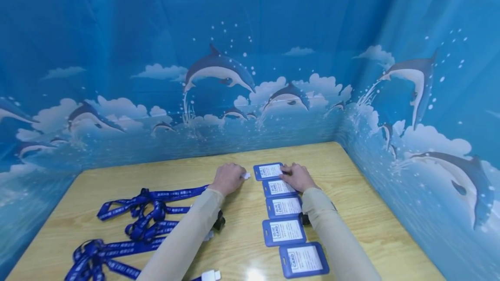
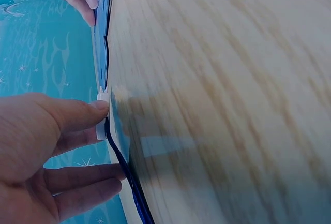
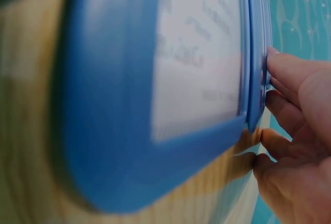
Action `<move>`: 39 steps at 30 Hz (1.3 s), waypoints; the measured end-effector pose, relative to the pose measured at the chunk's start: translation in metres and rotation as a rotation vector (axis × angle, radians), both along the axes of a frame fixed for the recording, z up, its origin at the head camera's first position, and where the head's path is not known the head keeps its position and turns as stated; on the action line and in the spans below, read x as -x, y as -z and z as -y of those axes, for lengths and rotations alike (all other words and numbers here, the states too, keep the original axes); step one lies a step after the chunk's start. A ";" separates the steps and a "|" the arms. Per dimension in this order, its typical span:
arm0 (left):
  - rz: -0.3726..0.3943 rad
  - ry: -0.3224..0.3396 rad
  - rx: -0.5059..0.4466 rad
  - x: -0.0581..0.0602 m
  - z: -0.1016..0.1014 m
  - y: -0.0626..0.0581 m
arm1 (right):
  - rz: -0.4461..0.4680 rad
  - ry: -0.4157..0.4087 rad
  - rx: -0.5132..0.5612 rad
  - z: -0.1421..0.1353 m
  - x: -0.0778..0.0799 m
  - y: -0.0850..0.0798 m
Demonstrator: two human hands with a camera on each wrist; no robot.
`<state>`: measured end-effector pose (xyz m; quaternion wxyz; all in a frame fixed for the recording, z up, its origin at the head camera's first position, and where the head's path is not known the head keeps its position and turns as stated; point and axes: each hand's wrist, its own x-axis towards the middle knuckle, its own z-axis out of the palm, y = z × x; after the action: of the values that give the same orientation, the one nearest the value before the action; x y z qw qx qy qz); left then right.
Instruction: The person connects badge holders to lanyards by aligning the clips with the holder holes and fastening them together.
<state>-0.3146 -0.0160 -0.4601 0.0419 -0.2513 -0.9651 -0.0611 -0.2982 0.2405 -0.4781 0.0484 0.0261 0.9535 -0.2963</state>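
Note:
My left hand (image 1: 228, 178) pinches the white plastic clip (image 2: 102, 107) at the end of a blue printed lanyard (image 1: 181, 194) between thumb and index finger. The clip points right, a short gap from the farthest card holder (image 1: 269, 171). That card holder is blue-framed with a white card and has its slot on the left side. My right hand (image 1: 300, 178) holds its right edge with thumb and fingertips; in the right wrist view a nearer card holder (image 3: 111, 94) hides part of this grip.
Several more blue card holders (image 1: 284, 231) run in a column toward me. Bunched blue lanyards (image 1: 146, 216) lie at the left of the wooden table (image 1: 363, 211), one white clip (image 1: 211, 276) near the front. A dolphin-printed curtain (image 1: 164, 34) borders the table's back and sides.

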 end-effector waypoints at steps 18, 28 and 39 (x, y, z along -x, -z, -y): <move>0.031 -0.018 0.007 0.001 -0.004 -0.001 | 0.006 0.012 0.022 0.001 0.001 0.001; 0.048 -0.035 0.013 0.000 -0.006 -0.002 | -0.005 0.011 0.021 0.002 -0.003 -0.001; 0.043 -0.034 0.025 -0.001 -0.007 -0.003 | 0.016 0.028 0.034 0.003 -0.004 -0.003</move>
<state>-0.3138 -0.0088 -0.4568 0.0190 -0.2338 -0.9706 -0.0538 -0.2946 0.2373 -0.4754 0.0522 0.0412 0.9475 -0.3129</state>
